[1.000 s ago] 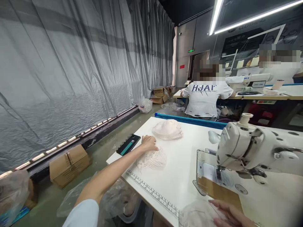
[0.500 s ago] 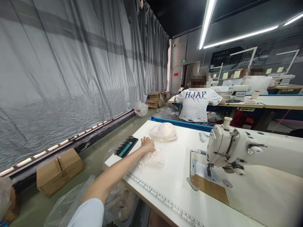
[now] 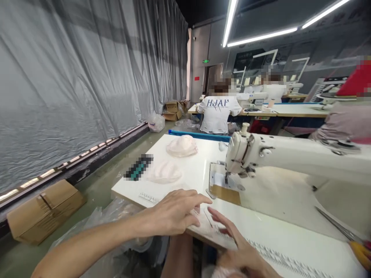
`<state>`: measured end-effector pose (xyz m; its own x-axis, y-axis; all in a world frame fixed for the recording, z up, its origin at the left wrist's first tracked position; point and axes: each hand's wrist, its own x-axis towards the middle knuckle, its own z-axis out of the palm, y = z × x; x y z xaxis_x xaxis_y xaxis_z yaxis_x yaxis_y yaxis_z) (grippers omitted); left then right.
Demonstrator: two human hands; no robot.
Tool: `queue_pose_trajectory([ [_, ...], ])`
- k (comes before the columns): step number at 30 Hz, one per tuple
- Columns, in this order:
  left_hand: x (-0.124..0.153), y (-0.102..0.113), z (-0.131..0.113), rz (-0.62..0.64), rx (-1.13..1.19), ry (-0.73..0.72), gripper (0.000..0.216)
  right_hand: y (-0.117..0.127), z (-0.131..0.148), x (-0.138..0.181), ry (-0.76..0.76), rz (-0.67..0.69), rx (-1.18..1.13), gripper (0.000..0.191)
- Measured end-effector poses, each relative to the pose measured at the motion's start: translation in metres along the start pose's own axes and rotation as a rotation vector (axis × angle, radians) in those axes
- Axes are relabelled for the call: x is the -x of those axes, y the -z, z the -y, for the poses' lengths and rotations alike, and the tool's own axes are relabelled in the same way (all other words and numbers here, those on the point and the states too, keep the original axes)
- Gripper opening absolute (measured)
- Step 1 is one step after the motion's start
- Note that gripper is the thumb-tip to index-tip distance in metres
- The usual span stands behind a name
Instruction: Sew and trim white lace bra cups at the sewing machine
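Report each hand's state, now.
Left hand: open, fingers loosely curved over the pale fabric; any grip cannot be told.
Right hand: open, fingers extended beside that fabric.

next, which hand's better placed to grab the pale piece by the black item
Likely the left hand: it lies on that side, nearer the pale piece; the right hand is farther off.

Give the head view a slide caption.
Left hand and right hand at pale fabric near a sewing machine.

Thin, pale pink fabric piece (image 3: 206, 224), partly under the fingers (image 3: 200, 199), at the tabletop (image 3: 193, 173) edge.
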<state>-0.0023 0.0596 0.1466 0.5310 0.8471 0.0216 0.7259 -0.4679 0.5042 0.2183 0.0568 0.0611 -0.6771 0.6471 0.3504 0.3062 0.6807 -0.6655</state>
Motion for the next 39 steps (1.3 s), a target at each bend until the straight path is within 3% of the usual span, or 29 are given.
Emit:
queue_pose_trajectory([
  [4,0.006,-0.019,-0.004,0.070,0.249,0.022,0.052,-0.003,0.007,-0.003,-0.125,0.056,-0.221,0.025],
  [7,0.007,-0.040,0.007,0.256,0.565,0.114,0.063,-0.001,0.007,0.010,-0.166,0.109,-0.226,0.024],
  [10,0.009,-0.072,0.017,0.410,0.921,0.211,0.057,0.004,0.010,0.026,-0.184,0.205,-0.157,0.017],
  [13,0.009,-0.108,0.021,0.350,1.065,0.295,0.045,0.009,0.015,0.036,-0.198,0.298,-0.098,0.013],
  [17,0.011,-0.139,0.019,0.193,1.120,0.199,0.028,0.013,0.017,0.043,-0.240,0.381,-0.089,0.016],
  [22,0.018,-0.149,0.018,0.305,1.188,0.199,0.030,0.015,0.012,0.057,-0.266,0.427,-0.069,0.020],
  [27,0.017,-0.150,0.015,0.310,1.173,0.217,0.027,0.008,0.002,0.067,-0.211,0.350,0.029,0.026],
  [34,0.019,-0.158,0.020,0.234,1.153,0.275,0.026,0.018,0.005,0.066,-0.257,0.438,0.001,0.019],
  [37,0.022,-0.175,0.029,0.151,1.179,0.414,0.035,0.025,0.011,0.078,-0.300,0.414,0.054,0.019],
  [39,0.022,-0.187,0.036,0.017,1.210,0.538,0.041,0.023,0.019,0.090,-0.309,0.344,0.085,0.019],
])
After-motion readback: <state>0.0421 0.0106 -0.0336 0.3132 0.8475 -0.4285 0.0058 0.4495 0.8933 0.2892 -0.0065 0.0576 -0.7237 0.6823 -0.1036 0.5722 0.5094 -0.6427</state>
